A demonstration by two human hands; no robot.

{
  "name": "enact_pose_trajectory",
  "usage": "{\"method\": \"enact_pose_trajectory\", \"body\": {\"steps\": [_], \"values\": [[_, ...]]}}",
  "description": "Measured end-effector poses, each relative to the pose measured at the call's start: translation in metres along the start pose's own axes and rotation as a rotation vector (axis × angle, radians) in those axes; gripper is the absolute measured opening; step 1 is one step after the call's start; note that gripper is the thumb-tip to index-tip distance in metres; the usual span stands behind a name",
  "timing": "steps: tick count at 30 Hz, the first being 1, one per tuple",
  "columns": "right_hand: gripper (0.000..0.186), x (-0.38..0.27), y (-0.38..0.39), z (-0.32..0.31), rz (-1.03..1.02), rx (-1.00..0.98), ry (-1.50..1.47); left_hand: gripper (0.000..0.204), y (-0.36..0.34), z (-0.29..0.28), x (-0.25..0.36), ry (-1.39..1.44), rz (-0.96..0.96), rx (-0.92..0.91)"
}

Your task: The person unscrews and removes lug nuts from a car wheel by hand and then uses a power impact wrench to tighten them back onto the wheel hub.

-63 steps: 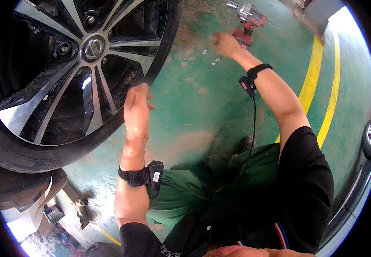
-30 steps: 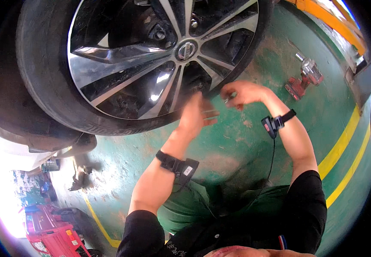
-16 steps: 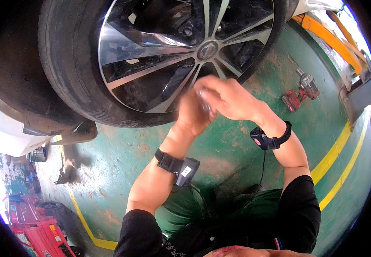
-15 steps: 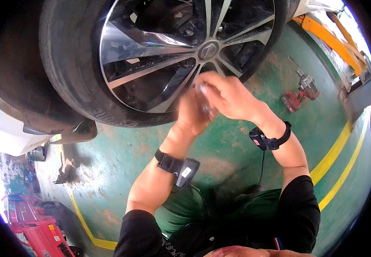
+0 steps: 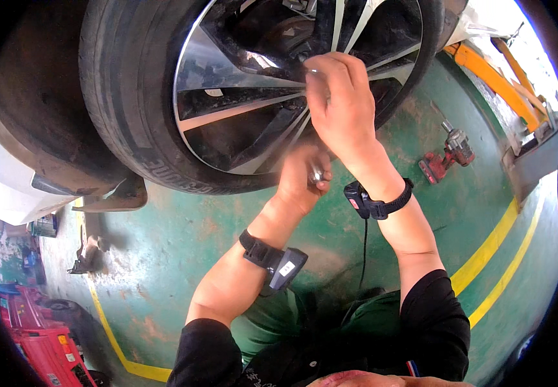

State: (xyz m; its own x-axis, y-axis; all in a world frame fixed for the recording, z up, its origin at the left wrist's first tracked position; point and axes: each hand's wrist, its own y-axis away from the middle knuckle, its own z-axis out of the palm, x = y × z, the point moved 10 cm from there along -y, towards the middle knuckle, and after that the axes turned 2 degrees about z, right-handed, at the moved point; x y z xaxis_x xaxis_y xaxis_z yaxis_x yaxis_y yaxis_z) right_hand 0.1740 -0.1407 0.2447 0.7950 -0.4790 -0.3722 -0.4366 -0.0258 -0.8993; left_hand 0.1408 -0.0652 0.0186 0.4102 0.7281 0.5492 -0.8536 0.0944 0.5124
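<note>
A car wheel (image 5: 211, 58) with a black and silver alloy rim stands upright at the top of the view. My right hand (image 5: 345, 106) reaches in front of the rim's centre, covering the hub cap. Its thumb and fingers pinch a small shiny piece, apparently a lug nut (image 5: 313, 71); most of it is hidden. Lower down, by the tyre's near edge, my left hand (image 5: 299, 177) is curled round shiny metal lug nuts (image 5: 317, 175); how many cannot be seen. Both wrists wear black strapped devices.
A red cordless impact wrench (image 5: 448, 155) lies on the green floor to the right. Beyond it stands a lift with an orange arm (image 5: 495, 80). At lower left is a red machine (image 5: 47, 345). Yellow lines (image 5: 495, 251) cross the floor.
My hands were together below the hub and have parted. The right hand has moved up to the rim's centre with a small piece; the left stays low with the lug nuts.
</note>
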Motion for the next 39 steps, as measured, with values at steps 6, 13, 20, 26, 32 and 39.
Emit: {"method": "enact_pose_trajectory", "body": {"steps": [6, 13, 20, 26, 32, 39], "values": [[0.021, 0.001, 0.0, 0.006, -0.012, 0.013, 0.08, 0.023, 0.0, 0.0, -0.004, -0.039, -0.008, 0.005], [0.021, -0.002, -0.002, 0.004, -0.076, 0.008, 0.184, 0.024, 0.0, 0.0, -0.006, -0.038, -0.021, -0.022], [0.023, 0.003, 0.001, 0.011, -0.066, -0.027, 0.192, 0.025, 0.001, -0.003, -0.009, -0.055, -0.026, 0.013], [0.022, 0.004, 0.002, 0.003, -0.194, 0.016, 0.206, 0.025, -0.003, -0.005, -0.011, -0.03, -0.044, 0.01], [0.02, 0.004, -0.005, 0.005, -0.115, -0.045, 0.281, 0.024, -0.003, -0.005, -0.014, -0.052, -0.036, 0.021], [0.02, 0.007, -0.006, 0.003, -0.11, -0.14, 0.25, 0.025, -0.001, -0.006, -0.01, -0.066, -0.011, 0.005]]}}
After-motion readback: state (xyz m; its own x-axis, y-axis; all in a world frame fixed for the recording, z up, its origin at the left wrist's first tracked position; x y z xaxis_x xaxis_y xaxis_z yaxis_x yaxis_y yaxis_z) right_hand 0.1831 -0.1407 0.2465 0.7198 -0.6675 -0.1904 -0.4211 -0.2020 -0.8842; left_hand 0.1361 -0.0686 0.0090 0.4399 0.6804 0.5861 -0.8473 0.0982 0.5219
